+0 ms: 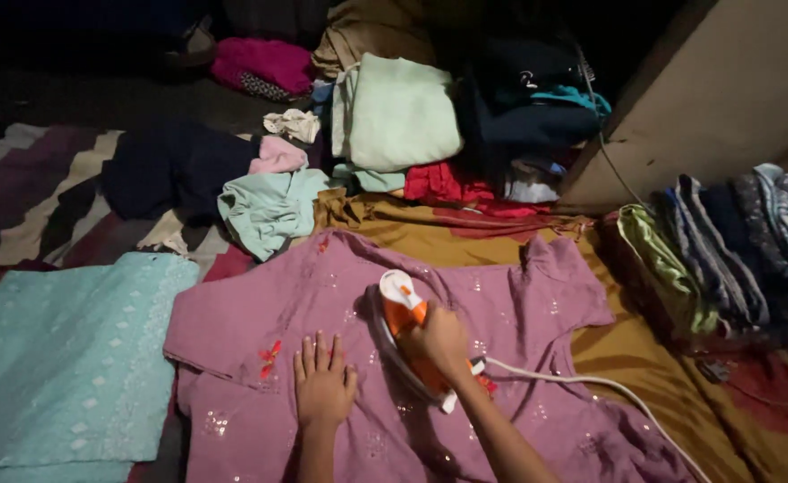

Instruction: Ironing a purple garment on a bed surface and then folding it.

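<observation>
A mauve embroidered tunic (519, 309) lies spread flat on a mustard-brown cloth (671, 385). My right hand (443, 342) grips the handle of an orange and white electric iron (400, 302), which rests on the middle of the tunic with its tip pointing away from me. A white cord (591, 382) trails from the iron's back toward the lower right. My left hand (324, 383) lies flat on the tunic, fingers spread, just left of the iron and beside a small red embroidered motif (270, 357).
A light blue patterned cloth (67, 358) lies at the left. Loose clothes are heaped at the back, among them a pale green folded piece (403, 112) and a red one (443, 183). Folded garments (725, 250) are stacked at the right by a wall.
</observation>
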